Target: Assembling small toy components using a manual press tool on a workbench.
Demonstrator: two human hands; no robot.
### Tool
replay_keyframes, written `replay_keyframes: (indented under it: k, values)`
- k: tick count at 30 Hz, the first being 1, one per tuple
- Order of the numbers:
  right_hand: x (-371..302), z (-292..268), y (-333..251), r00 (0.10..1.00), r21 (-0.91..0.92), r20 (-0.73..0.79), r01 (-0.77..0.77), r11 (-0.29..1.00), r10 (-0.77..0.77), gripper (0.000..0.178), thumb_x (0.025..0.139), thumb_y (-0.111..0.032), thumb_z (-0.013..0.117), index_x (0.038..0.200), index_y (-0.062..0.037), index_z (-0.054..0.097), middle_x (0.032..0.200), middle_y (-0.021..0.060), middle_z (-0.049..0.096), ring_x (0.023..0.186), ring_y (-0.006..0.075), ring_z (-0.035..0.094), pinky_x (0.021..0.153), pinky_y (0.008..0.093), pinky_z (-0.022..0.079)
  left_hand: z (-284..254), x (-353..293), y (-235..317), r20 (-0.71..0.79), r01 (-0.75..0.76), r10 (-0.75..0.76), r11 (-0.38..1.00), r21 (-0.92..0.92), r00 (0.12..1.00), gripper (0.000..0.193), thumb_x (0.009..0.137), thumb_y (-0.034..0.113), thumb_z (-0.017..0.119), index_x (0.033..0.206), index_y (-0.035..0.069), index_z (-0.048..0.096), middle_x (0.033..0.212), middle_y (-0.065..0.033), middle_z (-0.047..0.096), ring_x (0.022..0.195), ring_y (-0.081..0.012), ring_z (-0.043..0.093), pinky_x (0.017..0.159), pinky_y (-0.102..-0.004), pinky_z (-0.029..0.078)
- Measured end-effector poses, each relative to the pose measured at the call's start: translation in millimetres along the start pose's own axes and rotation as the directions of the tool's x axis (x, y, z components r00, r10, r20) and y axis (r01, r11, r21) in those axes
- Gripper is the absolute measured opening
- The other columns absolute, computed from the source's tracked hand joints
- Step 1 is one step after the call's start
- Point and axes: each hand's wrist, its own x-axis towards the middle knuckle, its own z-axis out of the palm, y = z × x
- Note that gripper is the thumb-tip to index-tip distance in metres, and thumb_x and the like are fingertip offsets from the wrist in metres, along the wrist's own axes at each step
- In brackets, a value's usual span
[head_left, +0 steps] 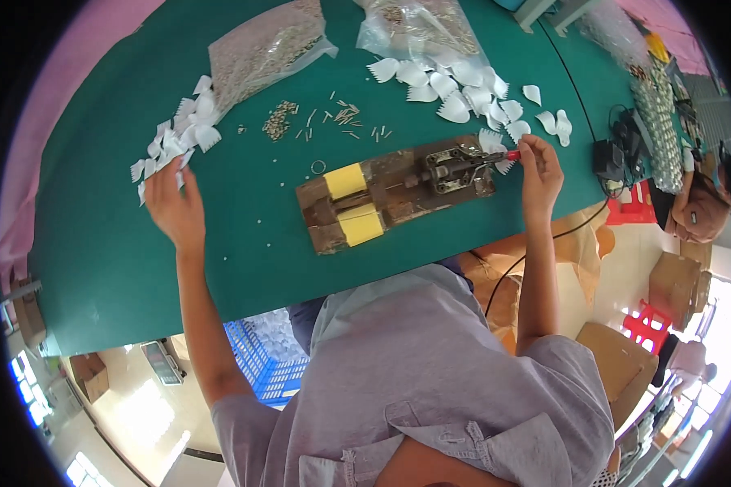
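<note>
Is stretching the left arm (201, 316) forward and outward, showing the back of the left hand (175, 204), tilting it outward at the wrist (190, 246) and parting thumb (191, 187) from fingers (167, 180). Is pointing the right forearm (538, 268) forward, pinching with the right hand (542, 174), fingers curled.

One wooden board (396, 213), one toggle clamp (453, 172), one red grip (512, 155), two yellow pads (360, 225), one thin ring (318, 161) and two heaps of white toothed pieces (193, 120) are counted; small metal pieces (278, 123) cannot be.
</note>
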Motion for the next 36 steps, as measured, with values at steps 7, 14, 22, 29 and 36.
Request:
replay_keyframes:
  k: [7, 14, 22, 29, 36]
  values:
    - [14, -20, -32, 0.911, -0.413, 0.258, 0.404, 0.816, -0.321, 0.020, 0.093, -0.004, 0.071, 0.111, -0.0087, 0.077, 0.100, 0.0067, 0.073, 0.095, 0.0189, 0.069, 0.078, 0.0328, 0.055, -93, -1, 128, 0.583, 0.569, -0.163, 0.531, -0.628, 0.796, 0.012, 0.092, 0.001, 0.074, 0.104, 0.002, 0.073, 0.095, -0.0058, 0.072, 0.082, -0.0140, 0.063, 0.076, -0.0286, 0.050]
    - [92, -5, -41, 0.607, -0.399, 0.782, 0.313, 0.862, 0.141, 0.022, 0.086, -0.001, 0.068, 0.105, -0.0049, 0.078, 0.088, 0.0058, 0.072, 0.080, 0.0147, 0.068, 0.072, 0.0278, 0.053, -65, -19, 186, 0.407, 0.177, 0.115, 0.772, -0.611, 0.906, 0.016, 0.079, 0.000, 0.077, 0.093, 0.006, 0.072, 0.085, -0.0048, 0.063, 0.088, -0.0272, 0.061, 0.076, -0.0412, 0.049]
    - [127, -1, -52, 0.320, -0.551, 0.821, 0.226, 0.803, 0.473, 0.010, 0.085, -0.009, 0.074, 0.093, -0.0084, 0.080, 0.068, -0.0029, 0.069, 0.059, 0.0047, 0.059, 0.050, 0.0236, 0.042, -50, -37, 206, 0.323, 0.249, -0.050, 0.750, -0.613, 0.945, 0.023, 0.075, 0.002, 0.082, 0.096, 0.011, 0.077, 0.089, -0.0036, 0.055, 0.084, -0.0246, 0.051, 0.074, -0.0393, 0.042]
    - [95, -18, -28, 0.575, -0.442, 0.778, 0.214, 0.871, 0.254, 0.012, 0.094, -0.012, 0.071, 0.102, -0.0047, 0.076, 0.079, -0.0029, 0.070, 0.065, 0.0054, 0.057, 0.057, 0.0230, 0.044, -51, -37, 207, 0.348, 0.308, -0.103, 0.733, -0.607, 0.932, 0.023, 0.075, 0.001, 0.083, 0.095, 0.011, 0.079, 0.088, -0.0036, 0.048, 0.085, -0.0242, 0.047, 0.071, -0.0370, 0.040]
    - [-17, -20, 1, 0.963, -0.519, 0.077, 0.259, 0.815, -0.257, 0.008, 0.091, -0.011, 0.075, 0.097, -0.0056, 0.074, 0.080, 0.0046, 0.068, 0.069, 0.0146, 0.062, 0.067, 0.0271, 0.051, -42, -38, 208, 0.308, 0.230, -0.070, 0.822, -0.522, 0.949, 0.021, 0.079, 0.006, 0.082, 0.099, 0.013, 0.078, 0.091, -0.0033, 0.047, 0.090, -0.0254, 0.045, 0.077, -0.0384, 0.040]
